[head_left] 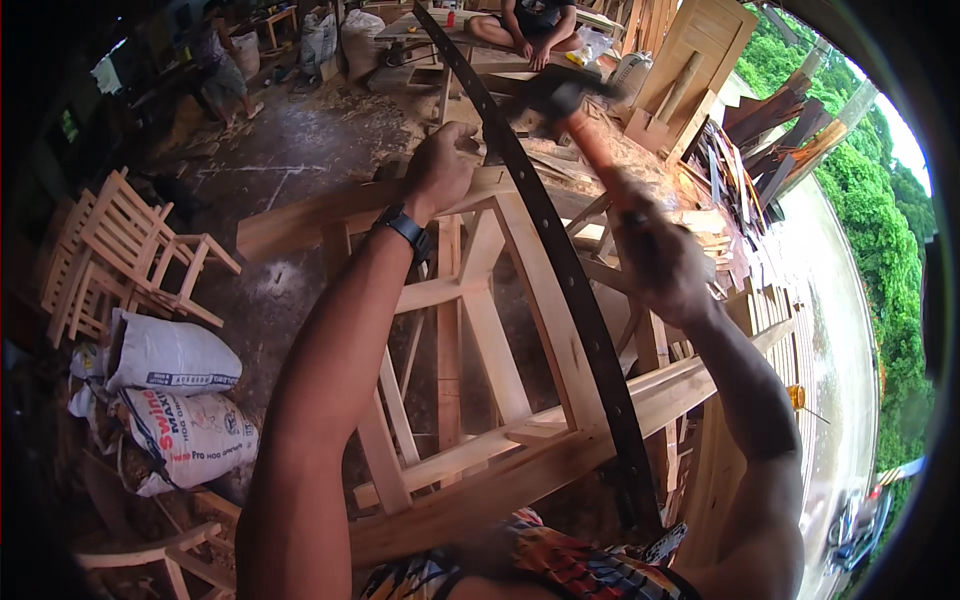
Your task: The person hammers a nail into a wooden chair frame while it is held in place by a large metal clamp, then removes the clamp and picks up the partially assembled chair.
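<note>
My right hand (665, 262) is wrapped round the orange handle of a hammer (592, 145), raised above the far right of a pale wooden frame (545, 300). The hammer and hand are smeared by motion. My left hand (443, 168), with a dark watch on its wrist, is at the frame's far rail, its fingers curled in beside the bar clamp. What those fingers hold, if anything, I cannot make out. A long dark bar clamp (555, 235) with holes along it lies across the frame from the far side to near my body.
Stacked wooden chairs (135, 245) and filled white sacks (175, 350) stand at left. A person (535, 30) sits at the far side; another (222, 65) is far left. A panelled door (695, 60) and scrap wood (740, 180) are at far right. Shavings litter the floor.
</note>
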`<act>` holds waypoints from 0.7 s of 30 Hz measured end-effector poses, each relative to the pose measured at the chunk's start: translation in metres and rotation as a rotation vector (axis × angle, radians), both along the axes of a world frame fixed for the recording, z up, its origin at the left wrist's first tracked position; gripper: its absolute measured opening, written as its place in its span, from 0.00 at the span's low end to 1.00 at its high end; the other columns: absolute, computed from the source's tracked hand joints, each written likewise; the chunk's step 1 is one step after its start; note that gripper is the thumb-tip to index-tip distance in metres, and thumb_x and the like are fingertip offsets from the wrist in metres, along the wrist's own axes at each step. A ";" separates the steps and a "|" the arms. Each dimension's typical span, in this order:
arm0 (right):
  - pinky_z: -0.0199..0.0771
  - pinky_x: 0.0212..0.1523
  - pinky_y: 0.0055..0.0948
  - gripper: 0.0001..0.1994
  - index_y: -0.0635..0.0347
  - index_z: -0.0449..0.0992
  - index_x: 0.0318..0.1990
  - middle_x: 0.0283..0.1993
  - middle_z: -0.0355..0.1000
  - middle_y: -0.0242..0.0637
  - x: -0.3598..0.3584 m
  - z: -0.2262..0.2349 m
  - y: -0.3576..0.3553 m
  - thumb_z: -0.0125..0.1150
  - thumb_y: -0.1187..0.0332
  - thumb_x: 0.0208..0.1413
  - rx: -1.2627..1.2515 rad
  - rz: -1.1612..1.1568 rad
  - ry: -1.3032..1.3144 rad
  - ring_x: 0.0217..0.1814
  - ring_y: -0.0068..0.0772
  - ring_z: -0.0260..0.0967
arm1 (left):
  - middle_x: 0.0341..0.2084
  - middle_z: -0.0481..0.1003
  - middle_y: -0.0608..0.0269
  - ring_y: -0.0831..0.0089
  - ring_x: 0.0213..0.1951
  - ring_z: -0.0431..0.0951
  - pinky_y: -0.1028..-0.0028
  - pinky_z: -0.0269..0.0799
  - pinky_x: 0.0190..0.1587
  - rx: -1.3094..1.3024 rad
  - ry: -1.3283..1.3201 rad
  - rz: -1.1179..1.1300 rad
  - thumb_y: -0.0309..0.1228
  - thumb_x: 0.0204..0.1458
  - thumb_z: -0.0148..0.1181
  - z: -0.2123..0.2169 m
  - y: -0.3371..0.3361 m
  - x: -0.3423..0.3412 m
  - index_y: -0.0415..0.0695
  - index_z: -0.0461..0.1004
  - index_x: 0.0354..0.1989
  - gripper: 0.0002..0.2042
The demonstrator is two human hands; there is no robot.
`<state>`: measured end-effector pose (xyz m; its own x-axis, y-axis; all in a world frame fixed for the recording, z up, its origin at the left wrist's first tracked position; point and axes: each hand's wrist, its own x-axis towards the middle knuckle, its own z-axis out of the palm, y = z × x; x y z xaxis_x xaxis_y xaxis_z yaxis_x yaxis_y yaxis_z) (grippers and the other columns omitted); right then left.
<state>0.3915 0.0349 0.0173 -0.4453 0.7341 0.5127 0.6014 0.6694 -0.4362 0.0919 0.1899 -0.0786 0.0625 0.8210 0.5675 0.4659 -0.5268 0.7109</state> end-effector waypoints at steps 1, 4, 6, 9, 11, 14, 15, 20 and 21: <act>0.75 0.30 0.36 0.26 0.51 0.67 0.71 0.32 0.78 0.49 0.006 -0.008 0.011 0.58 0.74 0.65 0.041 0.081 -0.116 0.26 0.36 0.76 | 0.46 0.80 0.54 0.63 0.49 0.80 0.67 0.74 0.55 -0.002 -0.004 0.009 0.13 0.48 0.50 0.001 0.001 0.002 0.35 0.74 0.54 0.23; 0.76 0.30 0.38 0.26 0.50 0.68 0.70 0.36 0.79 0.53 0.006 0.009 0.007 0.59 0.72 0.65 -0.072 0.033 -0.212 0.29 0.43 0.79 | 0.43 0.81 0.55 0.66 0.47 0.81 0.68 0.75 0.53 0.000 0.001 0.044 0.13 0.48 0.51 0.001 0.001 0.001 0.35 0.75 0.54 0.22; 0.76 0.30 0.38 0.26 0.49 0.67 0.71 0.37 0.80 0.53 0.002 0.019 0.001 0.59 0.73 0.65 -0.159 -0.028 -0.234 0.30 0.42 0.80 | 0.41 0.81 0.56 0.68 0.46 0.81 0.69 0.75 0.52 -0.005 0.004 0.060 0.13 0.48 0.51 -0.002 0.003 -0.003 0.36 0.75 0.53 0.22; 0.75 0.29 0.37 0.29 0.50 0.62 0.73 0.34 0.80 0.44 -0.002 0.027 -0.006 0.60 0.74 0.65 0.079 -0.096 0.020 0.25 0.34 0.76 | 0.49 0.81 0.47 0.54 0.54 0.80 0.62 0.73 0.59 -0.031 -0.043 -0.024 0.17 0.48 0.51 -0.003 0.006 -0.008 0.37 0.75 0.55 0.22; 0.76 0.30 0.37 0.29 0.49 0.64 0.73 0.34 0.79 0.46 0.000 0.019 -0.008 0.59 0.74 0.65 0.013 -0.172 0.100 0.26 0.33 0.75 | 0.49 0.81 0.48 0.54 0.54 0.80 0.62 0.73 0.59 -0.049 -0.040 -0.017 0.17 0.48 0.51 -0.002 0.002 -0.004 0.38 0.76 0.54 0.22; 0.76 0.33 0.42 0.30 0.50 0.65 0.72 0.33 0.78 0.49 0.009 -0.003 0.011 0.59 0.77 0.62 -0.072 0.059 -0.217 0.27 0.44 0.76 | 0.40 0.81 0.59 0.72 0.44 0.81 0.71 0.74 0.51 -0.029 -0.051 0.024 0.13 0.49 0.51 -0.002 0.006 0.001 0.37 0.76 0.51 0.20; 0.76 0.33 0.42 0.30 0.50 0.65 0.72 0.33 0.78 0.49 0.011 -0.003 0.014 0.59 0.77 0.62 -0.064 0.059 -0.216 0.27 0.44 0.76 | 0.40 0.81 0.59 0.72 0.44 0.81 0.71 0.74 0.51 -0.021 -0.050 0.024 0.13 0.49 0.51 0.001 0.006 0.001 0.37 0.76 0.51 0.20; 0.74 0.32 0.35 0.27 0.51 0.68 0.71 0.30 0.75 0.41 -0.003 0.020 -0.001 0.58 0.75 0.64 -0.027 0.089 -0.086 0.27 0.32 0.71 | 0.46 0.81 0.47 0.54 0.53 0.81 0.63 0.74 0.57 -0.026 -0.063 0.009 0.15 0.47 0.52 0.004 0.004 -0.009 0.36 0.76 0.52 0.21; 0.70 0.31 0.29 0.26 0.50 0.66 0.72 0.26 0.71 0.33 -0.004 0.021 -0.003 0.56 0.74 0.66 0.003 0.038 0.011 0.25 0.21 0.65 | 0.46 0.81 0.47 0.54 0.53 0.81 0.62 0.74 0.57 0.024 -0.076 -0.027 0.15 0.47 0.52 0.002 0.002 -0.009 0.36 0.76 0.52 0.21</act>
